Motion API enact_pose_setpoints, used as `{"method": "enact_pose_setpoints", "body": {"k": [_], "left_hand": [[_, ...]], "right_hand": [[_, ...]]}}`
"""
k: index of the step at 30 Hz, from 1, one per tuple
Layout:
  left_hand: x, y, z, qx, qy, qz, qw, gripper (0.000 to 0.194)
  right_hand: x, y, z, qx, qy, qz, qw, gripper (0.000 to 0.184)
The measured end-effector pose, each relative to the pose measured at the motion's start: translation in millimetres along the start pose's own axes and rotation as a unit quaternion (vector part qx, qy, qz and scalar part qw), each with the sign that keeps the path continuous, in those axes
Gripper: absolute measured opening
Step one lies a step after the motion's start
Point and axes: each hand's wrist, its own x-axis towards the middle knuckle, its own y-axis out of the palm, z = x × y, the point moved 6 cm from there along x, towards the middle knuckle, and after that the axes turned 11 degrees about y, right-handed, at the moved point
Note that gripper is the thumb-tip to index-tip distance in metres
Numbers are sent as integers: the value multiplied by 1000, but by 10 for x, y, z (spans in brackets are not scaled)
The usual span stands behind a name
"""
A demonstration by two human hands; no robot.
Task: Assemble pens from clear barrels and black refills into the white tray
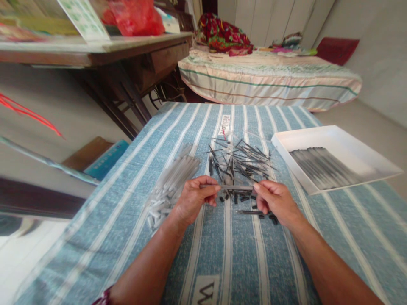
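Note:
Between my two hands a slim grey pen [237, 187] lies level above the striped cloth. My left hand [197, 195] pinches its left end, and my right hand [274, 199] pinches the right end between thumb and finger. Behind and below it is a loose heap of thin black pen refills [251, 159]. Small black caps [244, 197] are scattered under the pen, partly hidden by my hands. Left of my left hand lies a pile of translucent pale pen barrels [181, 169], with short pale pieces [159, 209] in front of them.
A white box [337, 140] holding a row of grey pens [321, 167] sits at the right on the blue striped tablecloth [127, 237]. A wooden desk [140, 46] with a red plastic bag [136, 17] stands at left. Beyond the table is a bed [270, 76].

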Motion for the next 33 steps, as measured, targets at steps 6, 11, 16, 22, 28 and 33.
{"method": "enact_pose_setpoints", "body": {"k": [6,11,16,22,28,33], "left_hand": [[-3,3,-5,9,1,8,1000,17],[-26,22,-9,12,-3,29,1000,16],[-38,38,-15,32,-10,54,998,14],[-24,13,-10,33,-2,42,999,12],[-19,12,-7,29,-1,39,999,12],[-8,-13,-4,48,-3,37,998,12]], "right_hand": [[-4,4,7,-5,3,2,1000,37],[-23,28,17,30,15,18,999,38],[-47,49,28,69,23,40,997,39],[-47,1,64,64,12,32,997,36],[-25,-5,55,42,18,32,998,37],[-4,-52,65,22,13,27,999,34]]}}
